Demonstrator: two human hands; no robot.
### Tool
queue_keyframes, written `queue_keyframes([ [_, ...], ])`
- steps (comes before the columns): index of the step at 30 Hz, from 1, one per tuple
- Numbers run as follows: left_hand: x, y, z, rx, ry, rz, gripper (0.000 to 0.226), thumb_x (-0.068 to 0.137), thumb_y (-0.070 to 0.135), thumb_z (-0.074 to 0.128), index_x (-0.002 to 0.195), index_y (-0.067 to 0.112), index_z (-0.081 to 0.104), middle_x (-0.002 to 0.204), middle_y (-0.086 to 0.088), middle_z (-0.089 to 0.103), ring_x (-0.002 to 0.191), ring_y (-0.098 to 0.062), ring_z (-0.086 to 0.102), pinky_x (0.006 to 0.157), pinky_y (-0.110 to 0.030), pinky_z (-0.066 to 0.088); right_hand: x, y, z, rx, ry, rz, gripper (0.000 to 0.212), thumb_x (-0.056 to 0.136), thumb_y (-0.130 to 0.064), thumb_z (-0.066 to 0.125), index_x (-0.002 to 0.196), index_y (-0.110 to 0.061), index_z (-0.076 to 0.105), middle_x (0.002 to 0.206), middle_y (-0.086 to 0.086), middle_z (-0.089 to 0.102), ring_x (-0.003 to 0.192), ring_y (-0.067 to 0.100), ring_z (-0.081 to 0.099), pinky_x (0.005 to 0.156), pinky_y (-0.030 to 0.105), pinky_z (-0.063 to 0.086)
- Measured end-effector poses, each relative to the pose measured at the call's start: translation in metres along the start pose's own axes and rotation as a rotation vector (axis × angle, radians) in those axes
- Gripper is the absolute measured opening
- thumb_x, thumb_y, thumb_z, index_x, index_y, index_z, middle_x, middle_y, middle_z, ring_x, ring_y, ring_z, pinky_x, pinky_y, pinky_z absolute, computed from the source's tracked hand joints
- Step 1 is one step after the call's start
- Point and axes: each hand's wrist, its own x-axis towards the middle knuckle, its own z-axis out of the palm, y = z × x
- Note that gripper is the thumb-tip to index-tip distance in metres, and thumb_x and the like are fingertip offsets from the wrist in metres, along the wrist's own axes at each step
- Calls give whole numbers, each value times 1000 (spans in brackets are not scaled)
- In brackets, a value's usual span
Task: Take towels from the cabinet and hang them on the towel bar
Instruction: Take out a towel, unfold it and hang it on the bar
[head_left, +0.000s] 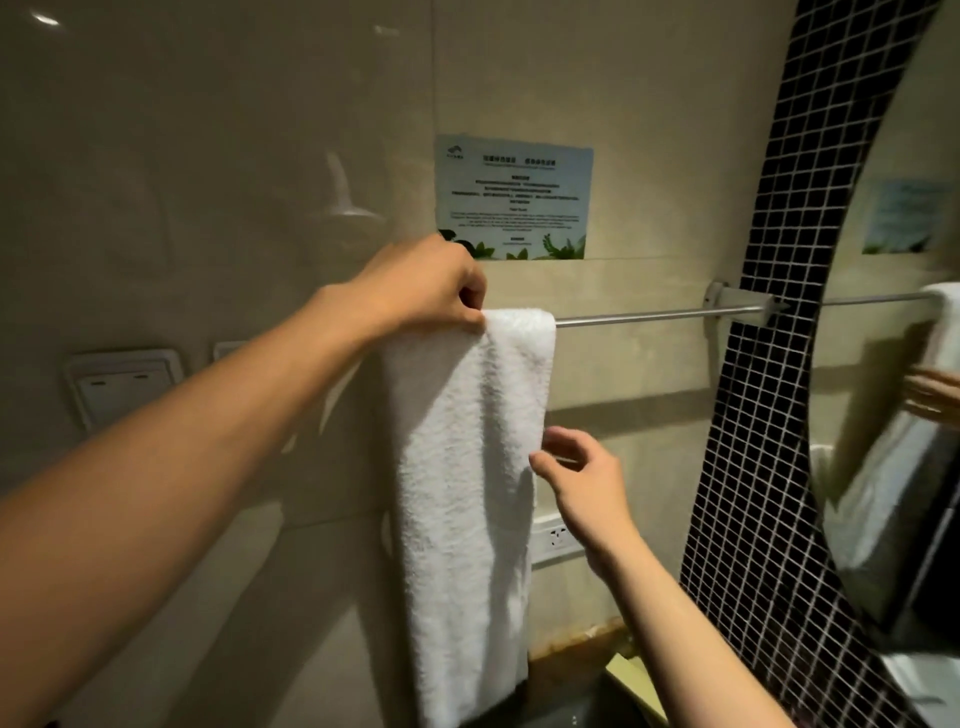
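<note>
Beige tiled wall (208, 156) fills most of the view, with a black mosaic strip (769, 364) and a curved mirror (893, 415) at the right. A printed notice (514, 195) is stuck to the wall above the towel bar (649, 314), which runs horizontally from under the towel out to a bracket (737, 301) by the mosaic. Most of the bar's right stretch is bare.

The white towel (467, 467) is draped over the bar's left end, folded narrow, long axis vertical, hanging straight down past a wall socket (553, 538) toward the bottom edge of the view. Its lower end is cut off by the frame.

The left hand (421, 291) is at the top left corner of the towel, right at the bar, fingers curled and pinching the fold where cloth goes over the rod. The right hand (576, 478) is lower, just beside the towel's right edge about halfway down; fingers loosely spread, fingertips at or barely touching the edge, nothing gripped.

Key relation: the towel lies to the left of the right hand and directly under the left hand. The left hand is nearer the bar, so it anchors; the right hand is the one placed to smooth or tug the hanging edge. Judgement: the hang is essentially done and only straightening remains. Risk: a hard pull on one side may slide the towel off the bar.

No cabinet in view. The mirror shows a blurred reflection of towel and hand.
</note>
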Motion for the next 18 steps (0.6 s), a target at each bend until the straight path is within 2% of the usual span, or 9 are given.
queue_keyframes([
  [4,-3,0,-1,-10,-5,-8,16,82,41,71,81,26,74,78,9,66,77,-16,59,65,-33,52,-12,14,1,105,-36,94,7,83,-6,74,88,-11,75,86,6,76,84,16,68,76,25,54],
  [6,-3,0,-2,-10,-10,-15,16,82,42,71,82,26,74,79,10,67,77,-15,60,65,-33,52,-15,11,-2,131,-52,95,2,85,-7,73,83,-7,74,80,5,74,77,12,64,71,22,52],
  [9,6,-5,-5,-70,-30,-60,17,79,43,74,80,26,74,77,12,68,77,-15,63,70,-39,56,-20,2,-5,180,-78,73,4,87,-8,71,89,-10,74,83,0,75,77,6,66,70,17,51],
  [12,20,-6,-13,-70,-42,-89,16,78,44,75,78,29,74,78,12,69,77,-15,64,73,-43,58,-29,-2,0,249,-185,78,13,87,-8,73,100,-12,74,93,4,77,88,13,71,78,24,57],
  [14,28,-4,-13,-38,-84,-94,16,78,45,75,74,30,72,78,12,68,76,-14,62,73,-42,58,-36,1,6,218,-189,56,9,87,-7,72,94,-11,75,90,5,77,86,17,70,74,27,56],
  [16,28,-2,-7,13,-144,-96,18,80,43,73,68,30,68,79,10,67,77,-16,61,73,-41,58,-40,3,9,206,-164,45,9,87,-6,71,91,-12,76,87,3,77,82,15,70,69,24,53],
  [18,23,-2,2,32,-125,-115,17,83,42,70,70,31,67,83,8,67,79,-18,60,68,-36,55,-40,2,8,215,-151,39,11,87,-5,70,92,-12,76,87,3,78,82,15,72,68,23,54],
])
